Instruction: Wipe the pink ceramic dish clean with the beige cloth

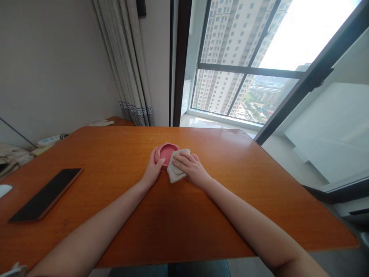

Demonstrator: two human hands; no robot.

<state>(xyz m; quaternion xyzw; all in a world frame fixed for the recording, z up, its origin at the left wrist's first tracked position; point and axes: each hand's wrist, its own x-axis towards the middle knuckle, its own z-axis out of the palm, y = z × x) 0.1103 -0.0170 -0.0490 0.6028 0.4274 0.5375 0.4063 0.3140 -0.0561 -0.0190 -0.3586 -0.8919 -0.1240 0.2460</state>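
A small pink bowl (168,151) with a wavy rim is at the middle of the wooden table, its hollow facing up and toward me. My left hand (152,168) grips its left side, thumb over the near rim. A folded whitish cloth (175,175) covers the bowl's right side. My right hand (191,167) holds the cloth from above, its fingers pressed together on it and pointing left toward the bowl. Part of the bowl's right edge is hidden beneath the cloth.
On the wooden table (121,146), a dark phone-like slab (47,195) lies at the left. A white object (5,189) sits at the far left edge. Beyond the table are a grey curtain (123,57), a white power strip (48,141) and a large window.
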